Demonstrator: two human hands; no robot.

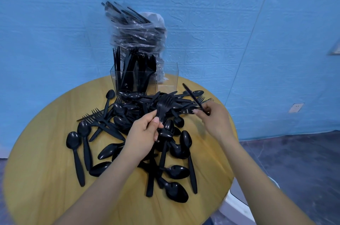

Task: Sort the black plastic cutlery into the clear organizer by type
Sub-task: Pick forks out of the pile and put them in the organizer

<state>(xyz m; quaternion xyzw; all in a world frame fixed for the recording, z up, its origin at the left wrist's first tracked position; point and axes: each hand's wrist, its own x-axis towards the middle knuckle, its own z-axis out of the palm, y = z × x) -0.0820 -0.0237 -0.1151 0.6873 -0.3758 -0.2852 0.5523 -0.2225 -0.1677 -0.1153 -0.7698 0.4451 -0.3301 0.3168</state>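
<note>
Left hand (145,132) pinches stacked black plastic forks (162,107) at centre; right hand (211,116) grips a thin black handle (193,98); the loosely held stack may fan and spill.

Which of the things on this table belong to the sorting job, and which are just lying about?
Job:
- bunch of black plastic forks in left hand
- single black plastic utensil in right hand
- loose black plastic cutlery pile
- clear plastic organizer

Lying about:
- clear plastic bag of wrapped black cutlery
- round wooden table
</note>
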